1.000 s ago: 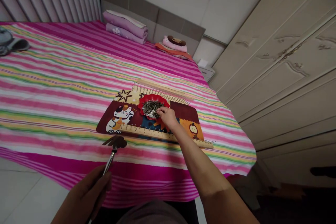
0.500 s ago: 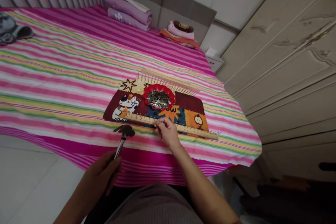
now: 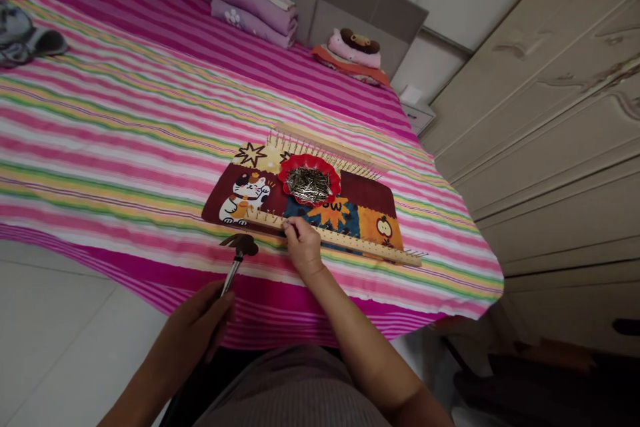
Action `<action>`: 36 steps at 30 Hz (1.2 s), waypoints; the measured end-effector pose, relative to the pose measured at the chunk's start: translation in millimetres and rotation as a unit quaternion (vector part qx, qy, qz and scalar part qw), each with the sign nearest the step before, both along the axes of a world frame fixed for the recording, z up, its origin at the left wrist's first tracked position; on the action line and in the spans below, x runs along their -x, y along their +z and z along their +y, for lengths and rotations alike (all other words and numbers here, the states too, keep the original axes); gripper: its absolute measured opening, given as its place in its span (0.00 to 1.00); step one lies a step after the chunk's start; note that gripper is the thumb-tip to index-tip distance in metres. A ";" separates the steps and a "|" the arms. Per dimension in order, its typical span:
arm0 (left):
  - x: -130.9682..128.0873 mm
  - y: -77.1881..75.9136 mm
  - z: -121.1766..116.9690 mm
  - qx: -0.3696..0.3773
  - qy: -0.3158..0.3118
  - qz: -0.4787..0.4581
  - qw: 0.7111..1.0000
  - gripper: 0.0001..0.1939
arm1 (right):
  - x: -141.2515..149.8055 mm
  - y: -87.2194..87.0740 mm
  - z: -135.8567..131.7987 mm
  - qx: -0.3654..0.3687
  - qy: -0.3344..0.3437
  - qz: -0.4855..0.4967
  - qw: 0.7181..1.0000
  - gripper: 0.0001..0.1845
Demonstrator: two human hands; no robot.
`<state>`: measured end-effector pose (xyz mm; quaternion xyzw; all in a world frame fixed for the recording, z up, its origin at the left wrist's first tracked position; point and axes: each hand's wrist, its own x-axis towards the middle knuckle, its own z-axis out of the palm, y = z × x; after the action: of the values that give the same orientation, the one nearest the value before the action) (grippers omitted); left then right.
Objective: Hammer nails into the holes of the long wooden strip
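My right hand (image 3: 300,243) pinches something too small to name at the near wooden strip (image 3: 350,241), which is studded with upright nails. My left hand (image 3: 197,323) grips the handle of a hammer (image 3: 239,250); its dark head hovers over the bed's edge, just left of my right hand. A red dish (image 3: 310,181) heaped with loose metal nails sits on a patchwork cloth (image 3: 365,203) with a cat picture. A second nailed wooden strip (image 3: 330,150) lies behind the dish.
The striped bedspread (image 3: 125,120) covers a wide bed. Folded purple bedding (image 3: 253,3) and a plush toy (image 3: 357,47) lie at the headboard. Grey items (image 3: 25,43) rest at the far left. A cream wardrobe (image 3: 560,113) stands close on the right.
My right hand left the red dish of nails and came back to the near wooden strip, then slid a little left along it. The hammer rose slightly toward the strip.
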<state>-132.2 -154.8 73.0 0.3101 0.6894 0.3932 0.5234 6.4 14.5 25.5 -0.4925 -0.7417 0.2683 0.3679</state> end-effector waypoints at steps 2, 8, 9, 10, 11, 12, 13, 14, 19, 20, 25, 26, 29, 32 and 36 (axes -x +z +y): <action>0.2 0.5 0.2 0.001 0.002 -0.001 1.000 0.22 | 1.3 -0.5 0.3 -0.019 0.003 -0.039 0.999 0.10; 1.5 -3.2 -0.3 -0.007 -0.007 -0.009 1.000 0.22 | 1.9 -1.6 -0.3 -0.047 0.008 -0.121 0.992 0.11; 1.5 -3.5 -0.3 -0.009 -0.008 -0.010 1.000 0.22 | 2.4 -1.3 0.0 -0.047 0.010 -0.134 0.990 0.11; 1.4 -3.4 -0.3 -0.010 -0.009 -0.010 1.000 0.22 | 3.2 -0.8 0.6 -0.046 0.011 -0.148 0.988 0.11; 1.1 -2.9 -0.2 -0.011 -0.010 -0.010 1.000 0.22 | 4.3 -0.3 1.3 -0.045 0.011 -0.160 0.986 0.10; 0.8 -1.9 0.1 -0.010 -0.011 -0.010 1.000 0.21 | 5.7 0.3 2.0 -0.045 0.010 -0.172 0.984 0.10; 0.3 -0.6 0.6 -0.010 -0.010 -0.011 1.000 0.21 | 7.1 0.9 2.8 -0.046 0.009 -0.181 0.982 0.09; -0.2 1.0 1.2 -0.011 -0.007 -0.012 1.000 0.21 | 8.4 1.3 3.4 -0.048 0.008 -0.189 0.981 0.09; -2.4 8.3 8.8 -0.030 0.004 -0.012 0.999 0.22 | 10.3 0.2 3.3 -0.069 0.004 -0.206 0.976 0.08; -2.7 9.5 11.5 -0.035 0.006 -0.011 0.999 0.22 | 9.7 -0.7 2.9 -0.075 0.003 -0.204 0.976 0.08; -4.8 19.3 29.8 -0.074 0.011 -0.011 0.997 0.20 | 6.9 -6.2 1.7 -0.097 -0.006 -0.190 0.977 0.09; -5.6 22.2 33.9 -0.087 0.007 -0.010 0.996 0.19 | 6.7 -7.2 1.5 -0.099 -0.008 -0.191 0.977 0.09; -9.5 29.5 46.1 -0.118 -0.003 0.003 0.993 0.17 | 6.5 -9.4 1.1 -0.106 -0.012 -0.193 0.975 0.10; -15.8 28.5 58.6 -0.131 -0.009 0.012 0.991 0.15 | 7.0 -10.0 1.3 -0.109 -0.014 -0.189 0.976 0.10; -22.3 16.3 71.5 -0.129 -0.030 -0.002 0.991 0.15 | 7.8 -9.7 2.6 -0.102 -0.012 -0.194 0.976 0.09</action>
<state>-109.9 -83.3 89.3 0.3943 0.6225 0.4635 0.4920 -1.4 17.1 15.8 -0.5034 -0.8166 0.0864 0.2688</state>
